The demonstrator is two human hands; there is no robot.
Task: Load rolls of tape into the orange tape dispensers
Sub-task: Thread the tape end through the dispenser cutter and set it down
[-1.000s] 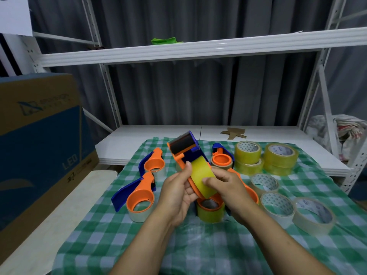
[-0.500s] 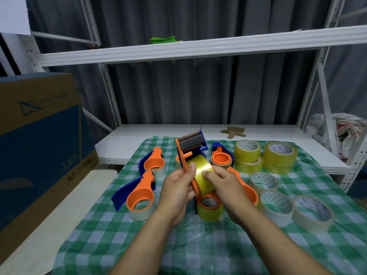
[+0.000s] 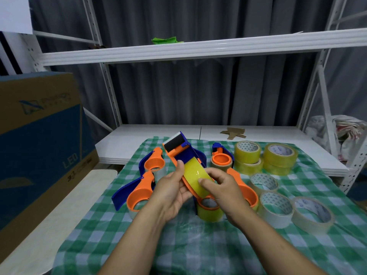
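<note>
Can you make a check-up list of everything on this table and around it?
Surface: green checked cloth.
Job's things: orange dispenser held up, yellow roll against it; more dispensers left; loose rolls right.
Clutter: cardboard scrap behind; green thing on upper shelf.
Hands: left hand holds the dispenser; right hand grips the yellow roll.
Cables: nothing seen.
Surroundings: cardboard box left, grey curtain behind.

yellow roll (image 3: pixel 195 176) seated in tilted dispenser (image 3: pixel 178 150)
</note>
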